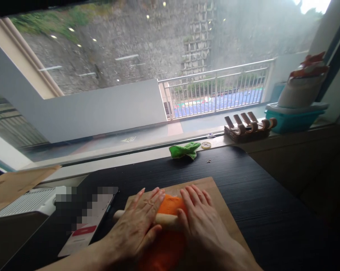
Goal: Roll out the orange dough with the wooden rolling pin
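My left hand (140, 216) lies flat over the left part of a pale wooden rolling pin (166, 220), its fingers stretched out. On the right part of the pin rests my right hand (205, 214), palm down with extended fingers. Under the pin is a soft orange slab (172, 204), dough or clay, flattened and reaching back toward me, where it falls into shadow. A wooden board (223, 210) carries the slab and pin. The pin's left end sticks out past my left hand; its right end is hidden by my right hand.
The dark table (267, 210) bears a green cloth (184, 150) and a roll of tape (206, 145) near its back edge. Left of the board lies a partly blurred flat item (84, 230). Brown curved pieces (247, 128) and a teal box (294, 118) stand by the window.
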A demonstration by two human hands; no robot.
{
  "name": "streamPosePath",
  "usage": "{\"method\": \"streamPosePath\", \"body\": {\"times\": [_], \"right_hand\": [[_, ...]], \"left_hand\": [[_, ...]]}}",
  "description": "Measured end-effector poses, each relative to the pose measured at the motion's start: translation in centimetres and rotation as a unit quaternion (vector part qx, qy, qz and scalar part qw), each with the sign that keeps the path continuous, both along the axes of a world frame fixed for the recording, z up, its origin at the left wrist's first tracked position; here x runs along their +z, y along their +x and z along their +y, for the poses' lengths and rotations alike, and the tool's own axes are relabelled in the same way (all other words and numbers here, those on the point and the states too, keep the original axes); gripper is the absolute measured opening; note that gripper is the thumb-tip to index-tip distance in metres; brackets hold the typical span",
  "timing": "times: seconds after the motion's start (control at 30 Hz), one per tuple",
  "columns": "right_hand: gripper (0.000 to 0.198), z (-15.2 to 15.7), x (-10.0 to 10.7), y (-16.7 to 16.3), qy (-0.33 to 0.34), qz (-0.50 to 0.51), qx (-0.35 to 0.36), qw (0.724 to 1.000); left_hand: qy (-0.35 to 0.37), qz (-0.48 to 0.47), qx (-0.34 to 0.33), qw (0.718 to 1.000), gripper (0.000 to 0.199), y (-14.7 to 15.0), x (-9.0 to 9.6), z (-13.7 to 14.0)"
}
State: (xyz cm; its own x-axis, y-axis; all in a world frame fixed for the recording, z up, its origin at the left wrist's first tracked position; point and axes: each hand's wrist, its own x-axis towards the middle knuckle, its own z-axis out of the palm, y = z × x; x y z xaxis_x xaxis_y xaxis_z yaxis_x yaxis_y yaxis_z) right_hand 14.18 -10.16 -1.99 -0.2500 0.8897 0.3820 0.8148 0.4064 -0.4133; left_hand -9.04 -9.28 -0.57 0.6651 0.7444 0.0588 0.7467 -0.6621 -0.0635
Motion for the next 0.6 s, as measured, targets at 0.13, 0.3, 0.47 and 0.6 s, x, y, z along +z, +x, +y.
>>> {"method": "streamPosePath", "body": {"times": [0.13, 0.3, 0.47, 0.6], "right_hand": [[0.046, 2.7, -0.6, 0.4, -0.061, -0.041, -0.055, 0.996], [0.047, 4.3, 0.5, 1.2, -0.068, -0.092, -0.096, 0.989], [0.050, 0.8, -0.8, 0.8, -0.007, -0.134, 0.012, 0.991], [0.050, 1.8, -0.6, 0.9, -0.035, -0.143, -0.010, 0.989]], "left_hand": [[-0.042, 0.019, 0.010, 0.999, 0.058, 3.4, 1.1, 5.3], [-0.079, -0.021, 0.080, 0.993, 0.056, 6.0, 1.6, 9.4], [-0.097, -0.038, 0.012, 0.994, 0.052, 3.4, 1.2, 5.5], [-0.096, -0.043, 0.027, 0.994, 0.052, 3.5, 1.1, 6.0]]}}
